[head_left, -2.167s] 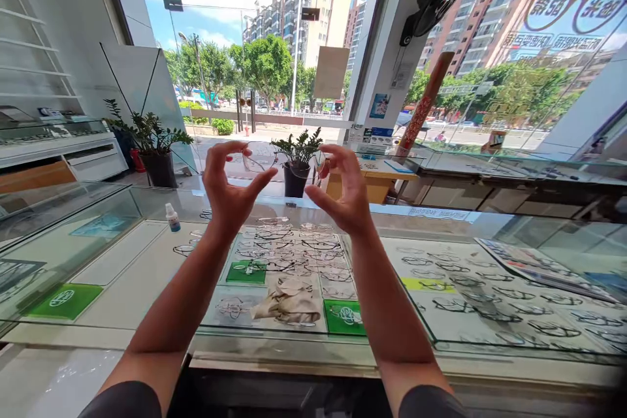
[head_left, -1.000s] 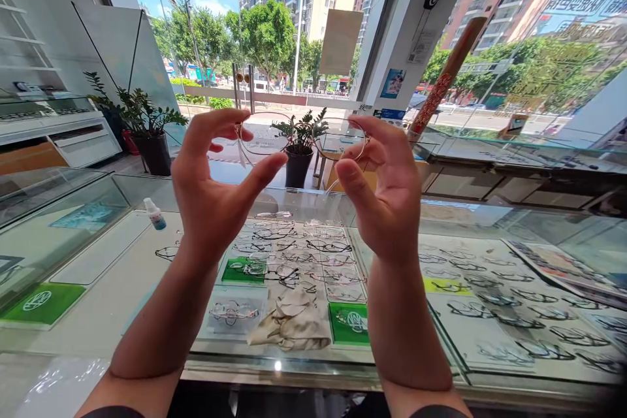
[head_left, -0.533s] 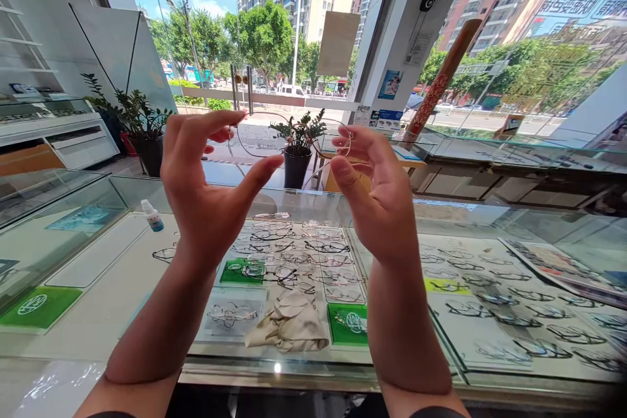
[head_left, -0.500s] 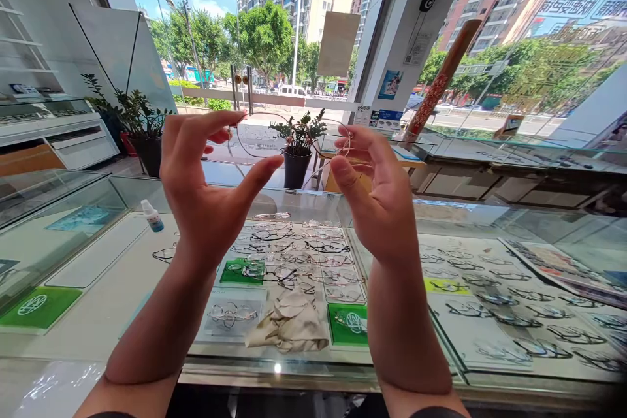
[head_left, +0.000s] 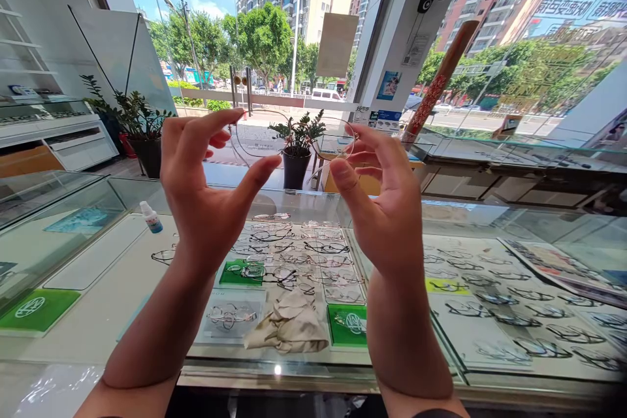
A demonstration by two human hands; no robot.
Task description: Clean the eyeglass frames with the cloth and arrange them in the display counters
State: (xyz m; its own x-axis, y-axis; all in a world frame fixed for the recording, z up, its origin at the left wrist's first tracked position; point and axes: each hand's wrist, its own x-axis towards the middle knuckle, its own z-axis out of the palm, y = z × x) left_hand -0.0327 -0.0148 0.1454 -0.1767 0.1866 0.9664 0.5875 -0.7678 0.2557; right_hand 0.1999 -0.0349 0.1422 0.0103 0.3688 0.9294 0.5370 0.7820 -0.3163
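Note:
Thin-rimmed eyeglasses (head_left: 262, 134) are held up in front of me above the glass counter, lenses toward the window. My left hand (head_left: 206, 176) grips their left side, index fingertip at the upper rim corner and thumb near the lower rim. My right hand (head_left: 379, 189) has the right side, index finger at the upper corner and thumb near the lower rim. The temples point back and are partly hidden. Below, on the counter, lie a crumpled beige cloth (head_left: 289, 323) and rows of eyeglasses (head_left: 272, 235).
A small white dropper bottle (head_left: 151, 217) stands on the counter at left. Green cards (head_left: 39, 310) and a printed sheet (head_left: 548, 268) lie about. More frames (head_left: 529, 317) fill the right case. A potted plant (head_left: 296, 166) stands beyond the counter, before the glass door.
My right hand has shifted slightly right, its fingers a little more spread at the rim. My left hand and the eyeglasses stay almost in place. A white van outside has moved right.

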